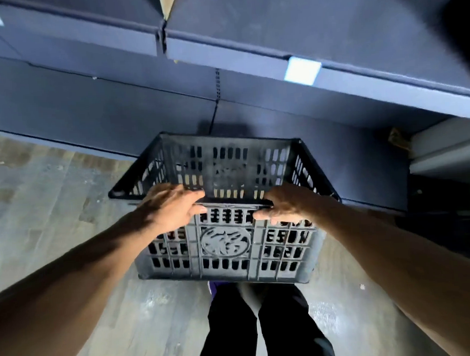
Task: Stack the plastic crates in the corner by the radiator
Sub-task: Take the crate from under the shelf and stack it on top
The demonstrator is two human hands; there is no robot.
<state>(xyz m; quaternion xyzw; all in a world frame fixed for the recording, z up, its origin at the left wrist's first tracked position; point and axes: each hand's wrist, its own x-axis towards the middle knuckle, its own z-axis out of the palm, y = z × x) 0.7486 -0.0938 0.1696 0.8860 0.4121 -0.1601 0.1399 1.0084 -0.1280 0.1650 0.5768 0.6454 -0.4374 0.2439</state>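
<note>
Grey wood-look floor (52, 187) runs up to dark blue shelving (116, 108), and just before that shelving a black slotted plastic crate (226, 243) is held up in front of the person's legs, tipped so its open top leans away. A round emblem sits on its near wall. Both hands grip the near rim: the left hand (175, 205) curls over the left part, the right hand (287, 207) over the right part, a stretch of rim bare between them. Dark trousers (285, 325) show below the crate. A white label (301, 71) is on a shelf edge above.
</note>
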